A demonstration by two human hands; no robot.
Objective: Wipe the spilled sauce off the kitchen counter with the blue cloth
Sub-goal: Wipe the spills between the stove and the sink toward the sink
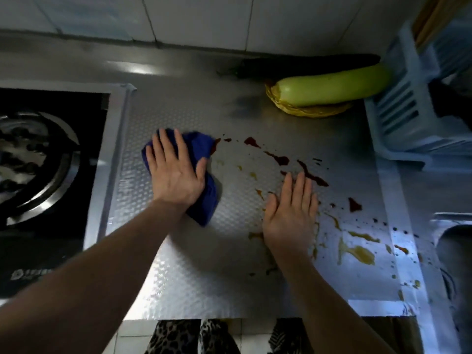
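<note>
The blue cloth (pixel 204 198) lies bunched on the foil-covered counter (pixel 204 277), left of centre. My left hand (pixel 173 169) presses flat on top of it, fingers spread, with cloth showing beyond the fingertips and by the wrist. Dark red sauce (pixel 281 159) runs in streaks and drops from the cloth's right edge toward the right. Yellow-orange sauce (pixel 362 254) is splattered nearer the front right. My right hand (pixel 291 215) rests flat on the counter among the splatters, fingers together, holding nothing.
A gas stove burner (pixel 38 159) fills the left side. At the back stand a woven basket (pixel 311 111) with a pale green gourd (pixel 332 85) and a dark eggplant (pixel 306 65). A light blue plastic rack (pixel 408 103) is at right, a sink edge (pixel 449 226) below it.
</note>
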